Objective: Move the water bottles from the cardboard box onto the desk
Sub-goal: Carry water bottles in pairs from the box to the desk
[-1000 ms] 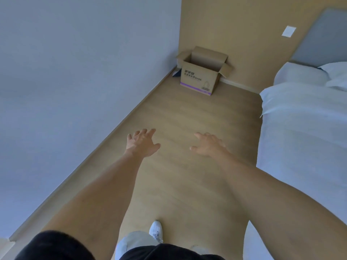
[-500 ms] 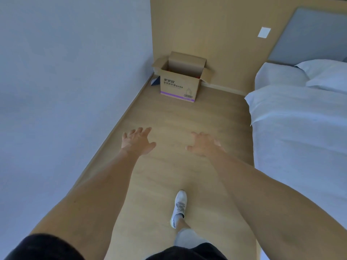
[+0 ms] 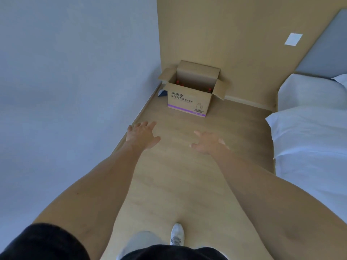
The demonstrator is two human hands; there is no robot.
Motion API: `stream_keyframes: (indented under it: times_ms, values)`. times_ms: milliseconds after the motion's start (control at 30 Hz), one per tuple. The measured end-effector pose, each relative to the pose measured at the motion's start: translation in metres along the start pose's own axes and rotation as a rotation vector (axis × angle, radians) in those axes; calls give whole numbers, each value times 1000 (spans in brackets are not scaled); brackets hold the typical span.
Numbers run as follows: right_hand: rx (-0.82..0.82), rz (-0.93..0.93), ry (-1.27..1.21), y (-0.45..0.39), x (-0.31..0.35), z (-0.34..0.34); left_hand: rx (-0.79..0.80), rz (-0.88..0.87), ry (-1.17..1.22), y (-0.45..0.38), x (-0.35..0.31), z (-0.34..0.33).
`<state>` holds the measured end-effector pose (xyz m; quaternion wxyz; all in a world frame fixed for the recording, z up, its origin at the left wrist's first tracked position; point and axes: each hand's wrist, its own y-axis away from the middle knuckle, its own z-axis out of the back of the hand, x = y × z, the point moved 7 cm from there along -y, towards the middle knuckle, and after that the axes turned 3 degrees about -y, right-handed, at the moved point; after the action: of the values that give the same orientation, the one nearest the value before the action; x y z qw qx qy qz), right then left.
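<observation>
An open cardboard box (image 3: 188,101) with a purple stripe and printed text stands on the wooden floor in the far corner, its flaps spread. Red bottle caps (image 3: 177,82) show just inside its left rim, and another red cap (image 3: 209,90) shows at the right; the bottles themselves are hidden by the box wall. My left hand (image 3: 142,135) and my right hand (image 3: 208,142) reach forward over the floor, fingers spread and holding nothing, well short of the box. No desk is in view.
A bed with white bedding (image 3: 309,143) and a grey headboard (image 3: 326,53) lines the right side. A grey wall (image 3: 75,72) runs along the left. A small blue object (image 3: 162,93) lies behind the box's left side. My white shoe (image 3: 177,234) steps on the floor below.
I have walked closer to the box, which now looks larger and shows red caps inside. Both hands stay stretched forward and empty.
</observation>
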<state>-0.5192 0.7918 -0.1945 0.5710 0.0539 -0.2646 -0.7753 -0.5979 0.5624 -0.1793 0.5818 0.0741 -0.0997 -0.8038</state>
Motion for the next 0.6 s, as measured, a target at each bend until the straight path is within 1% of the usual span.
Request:
stream_keyframes:
  times_ms: [133,300,600]
  values:
    - [10,7,12,-55,-5,29,3,1,3,-63,-5,13]
    - [-25,-37,-10,-115,-14,65,12,-41,0,-147,-16,26]
    - [-32,-133,12,-253,-23,136,29,-168,58,-327,-39,48]
